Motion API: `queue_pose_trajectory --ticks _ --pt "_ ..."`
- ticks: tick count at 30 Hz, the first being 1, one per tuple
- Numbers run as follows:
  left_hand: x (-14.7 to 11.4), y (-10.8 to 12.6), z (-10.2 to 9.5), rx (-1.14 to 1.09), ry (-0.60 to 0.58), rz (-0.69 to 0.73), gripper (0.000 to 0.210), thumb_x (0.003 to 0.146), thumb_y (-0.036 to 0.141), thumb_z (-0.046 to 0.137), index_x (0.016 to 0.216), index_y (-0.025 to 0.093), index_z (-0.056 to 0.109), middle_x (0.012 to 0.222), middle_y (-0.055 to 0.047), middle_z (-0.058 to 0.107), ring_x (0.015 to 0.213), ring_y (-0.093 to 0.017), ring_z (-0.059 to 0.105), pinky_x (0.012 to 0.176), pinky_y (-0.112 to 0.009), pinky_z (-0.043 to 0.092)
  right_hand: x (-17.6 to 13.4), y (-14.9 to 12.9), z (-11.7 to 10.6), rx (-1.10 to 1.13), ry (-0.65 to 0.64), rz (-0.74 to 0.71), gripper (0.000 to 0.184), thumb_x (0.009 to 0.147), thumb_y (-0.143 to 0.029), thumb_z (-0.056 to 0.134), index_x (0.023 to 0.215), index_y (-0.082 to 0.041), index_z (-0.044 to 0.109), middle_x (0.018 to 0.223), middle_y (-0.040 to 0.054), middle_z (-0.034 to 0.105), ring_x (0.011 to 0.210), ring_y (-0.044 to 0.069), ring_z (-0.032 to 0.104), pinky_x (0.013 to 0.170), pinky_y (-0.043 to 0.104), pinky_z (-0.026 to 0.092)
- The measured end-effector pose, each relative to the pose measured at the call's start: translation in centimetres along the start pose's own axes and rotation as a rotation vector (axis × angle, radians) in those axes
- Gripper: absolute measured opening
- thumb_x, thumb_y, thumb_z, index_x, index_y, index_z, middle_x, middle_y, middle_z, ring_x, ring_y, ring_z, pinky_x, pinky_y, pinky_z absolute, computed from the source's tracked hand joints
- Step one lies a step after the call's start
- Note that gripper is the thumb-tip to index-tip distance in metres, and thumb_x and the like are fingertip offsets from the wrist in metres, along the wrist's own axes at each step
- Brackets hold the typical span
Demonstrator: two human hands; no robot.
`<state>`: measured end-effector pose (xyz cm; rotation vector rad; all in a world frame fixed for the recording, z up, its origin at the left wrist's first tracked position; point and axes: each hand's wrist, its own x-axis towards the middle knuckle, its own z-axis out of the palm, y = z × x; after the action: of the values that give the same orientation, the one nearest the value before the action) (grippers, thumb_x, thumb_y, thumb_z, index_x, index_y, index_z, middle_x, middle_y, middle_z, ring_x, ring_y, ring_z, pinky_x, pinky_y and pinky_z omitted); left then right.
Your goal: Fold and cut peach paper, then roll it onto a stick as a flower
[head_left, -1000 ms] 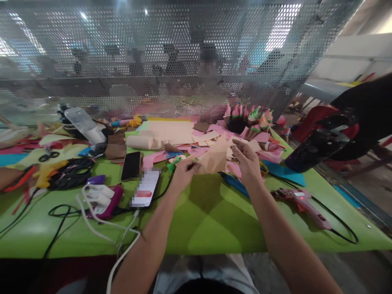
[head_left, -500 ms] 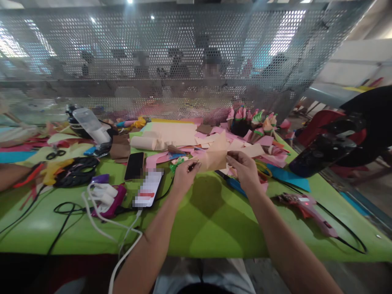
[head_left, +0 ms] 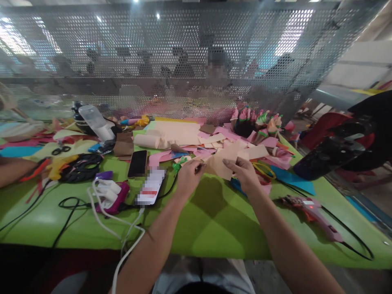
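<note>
A peach sheet of paper (head_left: 221, 164) is held above the green table (head_left: 214, 232), slanting, with one corner hanging near my right fingers. My right hand (head_left: 245, 173) pinches its right side, thumb on the near face. My left hand (head_left: 190, 177) is closed at the sheet's left edge, thumb and finger pinched together; the exact grip there is partly hidden. Just beyond my left hand lies a small green and peach paper piece (head_left: 179, 164). Blue-handled scissors, or a similar blue tool (head_left: 237, 185), lie partly hidden beneath my right hand.
A pink glue gun (head_left: 315, 212) lies at right, a dark bottle (head_left: 321, 153) behind it. Phones (head_left: 151, 188), a purple power strip (head_left: 116, 198) and white cables are at left. Paper scraps (head_left: 257, 151) and cone-shaped crafts (head_left: 263, 118) fill the back. Another person's arm (head_left: 15, 169) reaches in from the left.
The sheet has tilted: its upright top point has dropped, and a lower corner now hangs near my right hand. My right thumb has shifted onto its face. The view has moved slightly.
</note>
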<state>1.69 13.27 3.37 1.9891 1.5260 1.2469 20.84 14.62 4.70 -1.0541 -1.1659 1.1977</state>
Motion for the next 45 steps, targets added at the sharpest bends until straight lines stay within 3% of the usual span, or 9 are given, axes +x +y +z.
queue_pose_trajectory --ticks 4,9,18,31,40,45 --pt "-0.1 0.2 0.2 -0.004 -0.015 0.010 0.017 0.089 0.023 0.059 0.101 0.020 0.071 0.103 -0.008 0.073 0.094 -0.021 0.065 0.084 -0.032 0.050 -0.3 0.9 0.6 0.069 -0.048 0.098 0.039 0.055 -0.046 0.088 0.082 -0.018 0.077 0.076 0.0044 0.076 0.067 0.021 0.068 0.063 0.032 0.051" --pt "-0.3 0.7 0.1 0.027 -0.036 0.003 0.017 0.093 0.027 0.056 0.091 0.019 0.071 0.090 -0.007 0.071 0.085 -0.021 0.064 0.076 -0.030 0.048 -0.4 1.5 0.7 0.051 -0.066 0.094 0.041 0.056 -0.043 0.088 0.087 -0.018 0.077 0.082 0.0052 0.078 0.071 0.022 0.070 0.064 0.032 0.052" --pt "-0.7 0.9 0.8 0.050 0.045 0.001 0.015 0.090 0.019 0.056 0.095 0.019 0.070 0.094 -0.007 0.071 0.089 -0.020 0.064 0.079 -0.030 0.048 -0.9 0.9 1.6 0.123 -0.075 0.144 0.042 0.049 -0.046 0.090 0.078 -0.020 0.073 0.079 0.0067 0.077 0.080 0.027 0.071 0.071 0.035 0.054" --pt "-0.8 1.8 0.9 -0.147 -0.012 -0.103 0.018 0.093 0.027 0.054 0.095 0.018 0.070 0.095 -0.007 0.074 0.086 -0.020 0.066 0.078 -0.029 0.049 -1.3 1.1 2.0 0.141 -0.103 0.157 0.042 0.054 -0.051 0.087 0.076 -0.021 0.070 0.077 0.0068 0.076 0.086 0.029 0.071 0.074 0.040 0.057" --pt "-0.7 1.3 1.2 -0.239 0.069 -0.183 0.018 0.091 0.029 0.056 0.091 0.019 0.071 0.093 -0.005 0.074 0.083 -0.019 0.066 0.077 -0.029 0.049 -1.5 0.9 2.2 0.060 -0.125 0.107 0.043 0.052 -0.046 0.089 0.083 -0.021 0.073 0.083 0.0060 0.077 0.089 0.028 0.070 0.077 0.037 0.054" --pt "-0.5 1.3 1.2 -0.301 0.032 -0.206 0.019 0.090 0.027 0.057 0.090 0.018 0.073 0.091 -0.004 0.075 0.084 -0.020 0.066 0.078 -0.030 0.050 -1.5 0.7 2.3 0.035 -0.138 0.095 0.041 0.053 -0.047 0.089 0.082 -0.021 0.074 0.081 0.0052 0.076 0.086 0.027 0.069 0.073 0.036 0.053"
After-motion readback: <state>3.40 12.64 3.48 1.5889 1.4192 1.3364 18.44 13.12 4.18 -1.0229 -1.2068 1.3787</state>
